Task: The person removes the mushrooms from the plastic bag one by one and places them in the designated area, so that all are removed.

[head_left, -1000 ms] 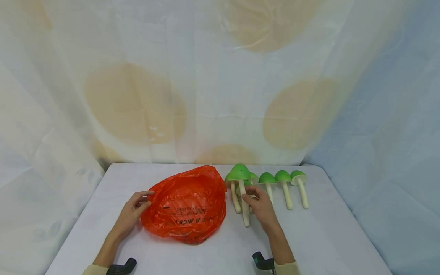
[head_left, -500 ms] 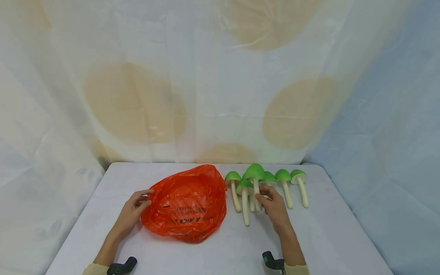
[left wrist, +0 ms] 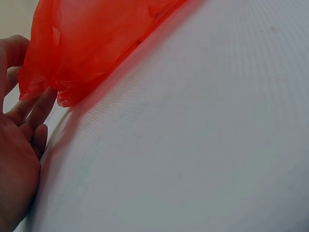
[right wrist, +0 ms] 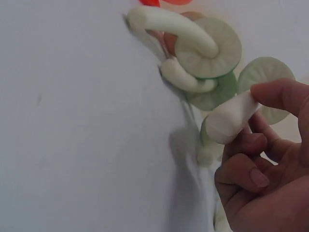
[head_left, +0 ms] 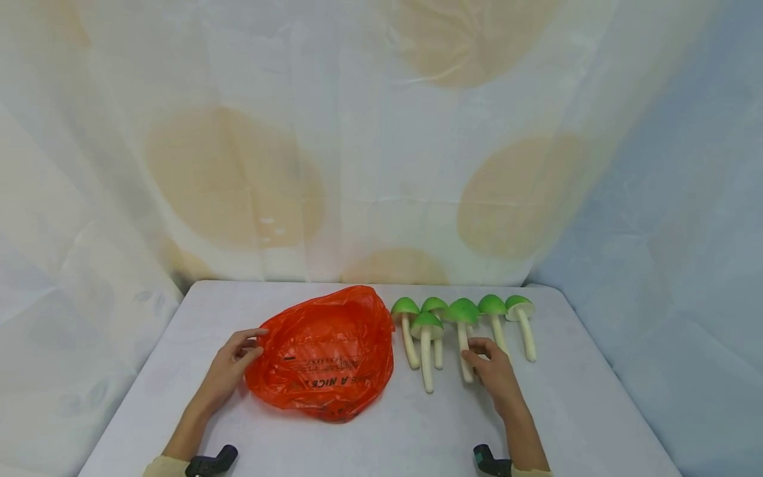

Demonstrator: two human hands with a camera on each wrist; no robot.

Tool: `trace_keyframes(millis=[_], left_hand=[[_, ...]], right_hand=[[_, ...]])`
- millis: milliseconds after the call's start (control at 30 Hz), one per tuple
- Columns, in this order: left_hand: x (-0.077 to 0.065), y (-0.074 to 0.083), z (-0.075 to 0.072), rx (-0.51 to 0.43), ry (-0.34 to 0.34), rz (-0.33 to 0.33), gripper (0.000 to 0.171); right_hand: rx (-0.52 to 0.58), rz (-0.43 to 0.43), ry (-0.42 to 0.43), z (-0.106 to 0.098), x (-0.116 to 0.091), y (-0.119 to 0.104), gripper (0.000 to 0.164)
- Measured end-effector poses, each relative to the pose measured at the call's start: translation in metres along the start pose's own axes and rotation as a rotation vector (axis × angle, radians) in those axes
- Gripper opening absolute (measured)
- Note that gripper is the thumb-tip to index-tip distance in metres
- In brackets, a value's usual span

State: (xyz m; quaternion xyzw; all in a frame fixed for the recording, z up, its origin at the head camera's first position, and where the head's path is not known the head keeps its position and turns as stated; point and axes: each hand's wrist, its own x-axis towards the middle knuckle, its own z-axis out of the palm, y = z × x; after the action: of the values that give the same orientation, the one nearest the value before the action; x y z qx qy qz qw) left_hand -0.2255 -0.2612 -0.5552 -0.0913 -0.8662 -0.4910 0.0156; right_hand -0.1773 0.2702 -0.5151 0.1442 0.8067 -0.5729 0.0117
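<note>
My left hand (head_left: 222, 372) pinches the left edge of a red plastic bag (head_left: 324, 371) that lies spread on the table. In the left wrist view, fingers hold the crumpled corner of the bag (left wrist: 91, 43). The toy mushroom (head_left: 463, 310) with a green cap and white stem is in my right hand (head_left: 499, 379), which pinches its stem between thumb and fingers. The right wrist view looks at the lower end of that mushroom's stem (right wrist: 229, 118), close over the table. It overlaps another mushroom behind it in the head view.
Left of the held one lie several matching mushrooms, the nearest of them (head_left: 426, 358) beside the bag. Two more, a mushroom (head_left: 492, 306) and a rightmost mushroom (head_left: 524, 331), lie on the right. Fabric drapes surround the white table (head_left: 596, 411).
My right hand has carried the held mushroom rightward, past the front mushroom, and lowered it slightly toward me. The left hand and the bag have stayed put.
</note>
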Motion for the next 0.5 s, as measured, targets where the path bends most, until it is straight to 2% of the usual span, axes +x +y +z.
trace_keyframes(millis=[233, 500], left_hand=[[0.0001, -0.0004, -0.0007, -0.002, 0.0, 0.003, 0.038], [-0.0005, -0.0011, 0.0001, 0.005, -0.001, -0.006, 0.038]], right_hand=[[-0.036, 0.032, -0.025, -0.0058, -0.001, 0.0119, 0.037], [-0.035, 0.044, -0.063, -0.0091, -0.0025, 0.0115, 0.041]])
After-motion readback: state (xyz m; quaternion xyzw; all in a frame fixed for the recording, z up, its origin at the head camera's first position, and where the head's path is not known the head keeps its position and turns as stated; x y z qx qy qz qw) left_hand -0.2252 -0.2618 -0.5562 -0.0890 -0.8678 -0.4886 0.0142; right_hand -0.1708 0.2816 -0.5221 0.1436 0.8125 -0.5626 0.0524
